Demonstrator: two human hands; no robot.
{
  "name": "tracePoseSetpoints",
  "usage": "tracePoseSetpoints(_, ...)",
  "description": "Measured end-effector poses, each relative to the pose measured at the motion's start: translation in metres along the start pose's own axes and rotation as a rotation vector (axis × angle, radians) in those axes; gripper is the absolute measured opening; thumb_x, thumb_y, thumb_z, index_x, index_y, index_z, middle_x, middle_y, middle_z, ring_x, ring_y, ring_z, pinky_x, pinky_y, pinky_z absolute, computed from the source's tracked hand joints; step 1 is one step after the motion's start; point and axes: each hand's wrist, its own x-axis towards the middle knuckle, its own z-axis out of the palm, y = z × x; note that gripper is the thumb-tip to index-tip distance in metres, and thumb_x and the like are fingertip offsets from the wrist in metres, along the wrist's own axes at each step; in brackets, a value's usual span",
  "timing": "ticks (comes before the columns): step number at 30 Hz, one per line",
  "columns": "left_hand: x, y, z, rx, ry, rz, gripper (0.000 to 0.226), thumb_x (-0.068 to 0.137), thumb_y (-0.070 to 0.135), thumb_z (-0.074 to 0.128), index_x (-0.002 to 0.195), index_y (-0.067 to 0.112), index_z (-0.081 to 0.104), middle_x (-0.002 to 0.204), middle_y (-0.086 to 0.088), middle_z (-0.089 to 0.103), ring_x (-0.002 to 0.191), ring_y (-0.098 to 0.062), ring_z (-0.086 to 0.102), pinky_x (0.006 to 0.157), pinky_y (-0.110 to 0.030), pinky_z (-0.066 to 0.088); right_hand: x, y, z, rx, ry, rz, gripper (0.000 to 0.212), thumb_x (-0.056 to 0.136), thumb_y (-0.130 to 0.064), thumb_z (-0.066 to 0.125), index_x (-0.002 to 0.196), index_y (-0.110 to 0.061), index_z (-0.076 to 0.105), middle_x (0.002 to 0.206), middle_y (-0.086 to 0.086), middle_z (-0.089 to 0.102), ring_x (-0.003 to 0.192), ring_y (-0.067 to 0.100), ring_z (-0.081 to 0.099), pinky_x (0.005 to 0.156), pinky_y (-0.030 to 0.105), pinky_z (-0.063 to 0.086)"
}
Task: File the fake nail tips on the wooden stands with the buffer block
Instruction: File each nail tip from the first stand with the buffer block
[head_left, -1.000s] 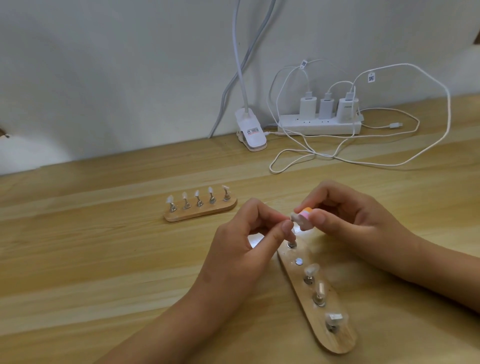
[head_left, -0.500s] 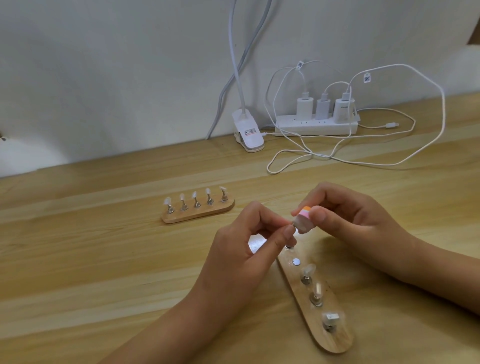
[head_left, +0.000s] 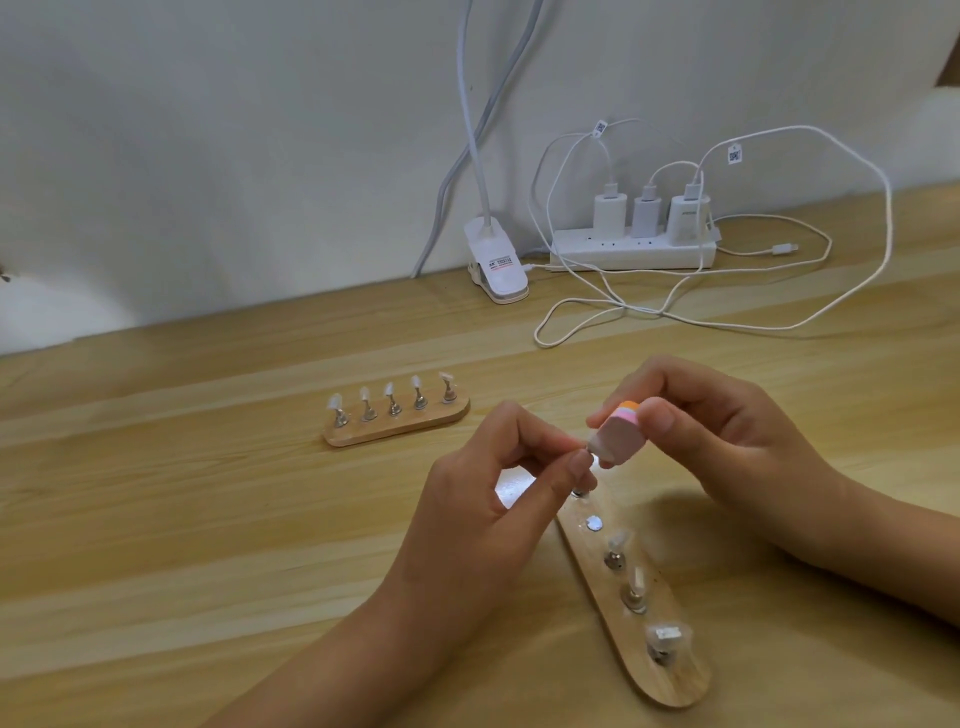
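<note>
Plain white wall (head_left: 208, 130) at the back, light wooden worktop (head_left: 156, 519) in front of it. Counting stuff: two wooden stands. The far stand (head_left: 397, 431) lies mid-worktop, closer to the back edge, with five nail tips all standing in a row. The near stand (head_left: 670, 675) runs toward the near edge on the right side and carries three tips on their holders, plus one bare metal disc (head_left: 594, 524) and one more metal base half hidden under the left fingers. There's one buffer block (head_left: 621, 436), pink with an orange end.

Along the back edge sit one power strip (head_left: 631, 254) with three chargers plugged in, one clip lamp (head_left: 496, 265) and a tangle of white cables (head_left: 779, 322).

The left hand (head_left: 483, 519) hovers over the far end of the near stand, thumb and forefinger pinching a single nail tip (head_left: 592, 447), other fingers curled in. The right hand (head_left: 727, 441) comes in from the right edge, thumb and fingers gripping the buffer block, which touches that pinched tip.

Versus half a second ago: hands are in pretty much the same spot, both stands haven't budged, and a bit more of the block's pink face shows below the thumb.
</note>
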Motion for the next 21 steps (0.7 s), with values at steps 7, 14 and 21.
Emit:
tracePoseSetpoints(7,0.0001,-0.0007,-0.0002,-0.003,0.007,0.007,0.007,0.091,0.026,0.062,0.088,0.031,0.057,0.082,0.007,0.072,0.083,-0.016,0.071,0.081,-0.030,0.053,0.0001,0.0002,-0.0002,0.003,0.011,0.003,0.032,0.092,-0.035,0.056,0.090,-0.003,0.064,0.079,0.001,0.071,0.078,0.011,0.065,0.076,0.020,0.050)
tracePoseSetpoints(14,0.0003,-0.0017,-0.0005,-0.002,0.008,-0.006,0.007,0.090,0.028,0.063,0.088,0.032,0.057,0.081,0.008,0.072,0.084,-0.015,0.071,0.081,-0.027,0.053,-0.0012,-0.0007,0.0002,0.017,0.040,-0.039,0.034,0.089,-0.038,0.062,0.093,-0.004,0.065,0.084,-0.004,0.072,0.082,0.004,0.068,0.077,0.011,0.049)
tracePoseSetpoints(21,0.0000,-0.0025,-0.0003,0.005,0.010,0.002,0.007,0.090,0.028,0.062,0.088,0.032,0.057,0.082,0.009,0.072,0.084,-0.017,0.070,0.081,-0.031,0.053,0.0000,-0.0032,0.0008,0.030,0.034,-0.027,0.043,0.089,-0.047,0.063,0.090,-0.004,0.065,0.083,-0.004,0.071,0.080,0.004,0.066,0.075,0.013,0.049)
